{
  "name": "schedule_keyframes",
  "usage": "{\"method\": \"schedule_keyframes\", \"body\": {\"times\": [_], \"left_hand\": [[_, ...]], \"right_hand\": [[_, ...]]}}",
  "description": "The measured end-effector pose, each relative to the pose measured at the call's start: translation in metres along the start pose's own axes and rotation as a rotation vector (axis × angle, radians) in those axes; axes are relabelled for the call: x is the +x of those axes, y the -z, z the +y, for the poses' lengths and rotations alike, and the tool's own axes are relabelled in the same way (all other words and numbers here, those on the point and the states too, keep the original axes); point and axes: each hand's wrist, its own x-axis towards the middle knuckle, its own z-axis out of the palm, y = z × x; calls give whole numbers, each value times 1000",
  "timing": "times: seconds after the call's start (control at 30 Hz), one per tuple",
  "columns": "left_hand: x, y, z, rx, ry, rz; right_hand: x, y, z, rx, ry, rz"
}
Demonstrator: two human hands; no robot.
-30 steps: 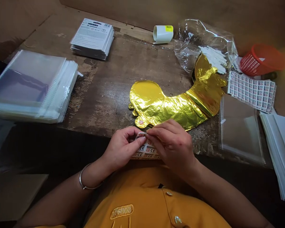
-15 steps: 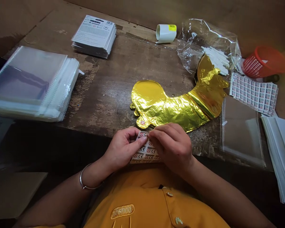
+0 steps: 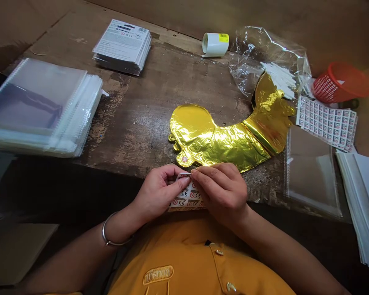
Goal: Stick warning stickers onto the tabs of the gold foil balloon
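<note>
My left hand grips a sheet of small printed stickers by its upper left edge, thumb on top. The stickers carry CE marks and red warning circles. Pinched at the sheet's top edge, the fingers of my right hand cover its right side; a thin edge there stands bent up between the two hands. Just beyond them on the table lies a flat gold foil balloon, one end folded up at the right. A small round sticker shows on its near lobe.
Clear plastic sleeves are piled at left, packaging cards behind. A white roll, a clear bag with white sticks, a red basket, another sticker sheet, a sleeve and white papers lie right.
The top edge of the sticker sheet has bent up under my fingers, hiding its top row. Both hands stay in nearly the same place.
</note>
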Motion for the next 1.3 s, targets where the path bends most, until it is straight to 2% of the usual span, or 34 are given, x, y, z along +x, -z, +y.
{"method": "schedule_keyframes", "body": {"times": [0.37, 0.5, 0.6, 0.77, 0.9, 1.07, 1.17, 1.3], "left_hand": [[-4, -1, -2, -100, 84, -58], [-3, -2, -2, -82, 64, -37], [-3, -1, 0, -67, 62, -18], [-3, -2, 1, -35, 48, -19], [-3, -3, -2, -47, 63, -19], [-3, -4, -2, -49, 72, -9], [-2, -4, -1, -82, 99, -3], [1, -6, 1, -149, 143, 33]], "right_hand": [[-1, -1, 4, -43, 54, -22], [6, 1, 0, 38, -58, -74], [10, 4, -3, 109, -187, -52], [12, 4, -2, 170, -228, -83], [6, 1, 1, 84, -157, -58], [2, -1, 4, -27, 26, -126], [1, -1, 6, -82, 129, -78], [-5, -3, 13, -46, 209, -30]]}}
